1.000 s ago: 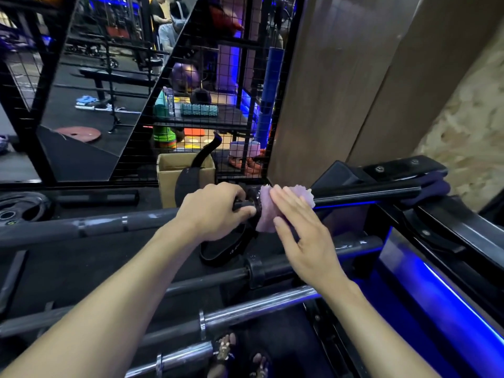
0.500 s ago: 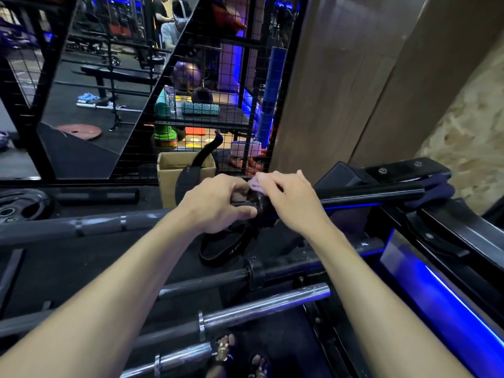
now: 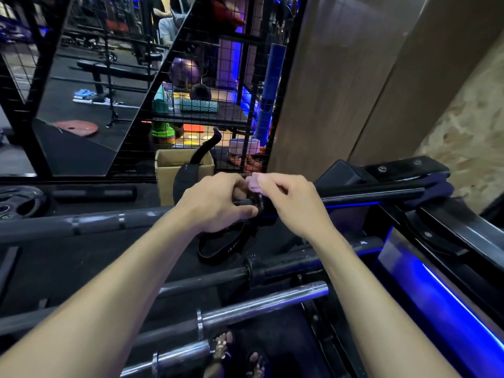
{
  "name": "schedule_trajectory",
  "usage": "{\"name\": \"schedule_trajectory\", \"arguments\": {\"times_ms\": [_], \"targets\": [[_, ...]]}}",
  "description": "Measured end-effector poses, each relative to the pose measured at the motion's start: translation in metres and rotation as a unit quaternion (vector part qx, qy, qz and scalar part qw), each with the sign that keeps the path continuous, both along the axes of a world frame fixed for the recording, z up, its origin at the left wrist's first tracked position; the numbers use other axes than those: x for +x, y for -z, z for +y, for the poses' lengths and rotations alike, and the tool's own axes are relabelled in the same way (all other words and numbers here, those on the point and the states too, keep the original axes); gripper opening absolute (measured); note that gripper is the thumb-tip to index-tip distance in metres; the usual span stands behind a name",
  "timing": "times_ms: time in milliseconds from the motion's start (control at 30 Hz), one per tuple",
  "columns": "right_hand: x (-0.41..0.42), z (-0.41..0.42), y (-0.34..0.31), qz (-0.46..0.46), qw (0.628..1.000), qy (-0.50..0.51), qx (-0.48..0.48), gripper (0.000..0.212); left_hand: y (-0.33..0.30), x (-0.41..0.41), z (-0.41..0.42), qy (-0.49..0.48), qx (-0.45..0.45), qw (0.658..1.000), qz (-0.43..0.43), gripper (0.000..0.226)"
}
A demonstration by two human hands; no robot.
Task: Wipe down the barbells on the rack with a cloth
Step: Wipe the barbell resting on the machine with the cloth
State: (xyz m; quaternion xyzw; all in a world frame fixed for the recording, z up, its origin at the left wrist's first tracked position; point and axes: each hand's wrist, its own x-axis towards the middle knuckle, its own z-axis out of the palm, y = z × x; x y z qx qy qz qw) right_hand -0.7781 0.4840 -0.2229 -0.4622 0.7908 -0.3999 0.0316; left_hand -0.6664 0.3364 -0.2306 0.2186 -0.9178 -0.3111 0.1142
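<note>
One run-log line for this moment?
left hand grips top barbell | right hand holds cloth at collar | wiping

The right hand [image 3: 293, 203], flat over the pink cloth [image 3: 254, 184] a second ago, now curls around it at the barbell's collar [image 3: 259, 204], leaving only a small bunch showing at center frame.

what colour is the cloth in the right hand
Pale pink-lilac cloth, bunched in the right hand at the barbell; the head view shows it.
</note>
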Motion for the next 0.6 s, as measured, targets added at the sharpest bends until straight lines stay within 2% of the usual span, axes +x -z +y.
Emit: {"name": "schedule_trajectory", "arguments": {"times_ms": [100, 133, 200, 300, 367, 467, 533, 600], "targets": [[0.014, 0.03, 0.023, 0.047, 0.998, -0.012, -0.031, 0.034, -0.004, -0.006, -0.005, 0.048, 0.012, 0.997, -0.06, 0.03], [0.016, 0.034, 0.03, 0.067, 0.997, -0.014, -0.045, 0.04, -0.004, -0.007, -0.005, 0.057, 0.028, 0.996, -0.059, 0.028], [0.015, 0.03, 0.03, 0.081, 0.995, -0.01, -0.06, 0.037, -0.003, -0.008, -0.007, 0.057, 0.046, 0.997, -0.04, 0.026], [0.001, 0.003, 0.004, -0.011, 0.999, 0.005, -0.041, 0.022, 0.0, -0.007, -0.005, 0.043, 0.06, 0.997, -0.009, 0.025], [-0.009, -0.01, -0.012, -0.03, 1.0, 0.011, 0.001, 0.021, 0.002, -0.007, -0.005, 0.032, 0.052, 0.998, 0.015, 0.031], [-0.011, 0.002, -0.006, -0.052, 0.998, -0.031, -0.016, 0.021, 0.003, -0.008, -0.005, 0.03, 0.024, 0.999, -0.022, 0.04], [0.001, 0.024, 0.012, -0.003, 0.999, -0.037, -0.039, 0.03, 0.002, -0.009, -0.005, 0.04, 0.03, 0.998, -0.039, 0.036], [0.011, 0.036, 0.026, 0.023, 0.997, -0.023, -0.065, 0.045, 0.001, -0.008, -0.006, 0.041, 0.041, 0.998, -0.02, 0.04]]}}
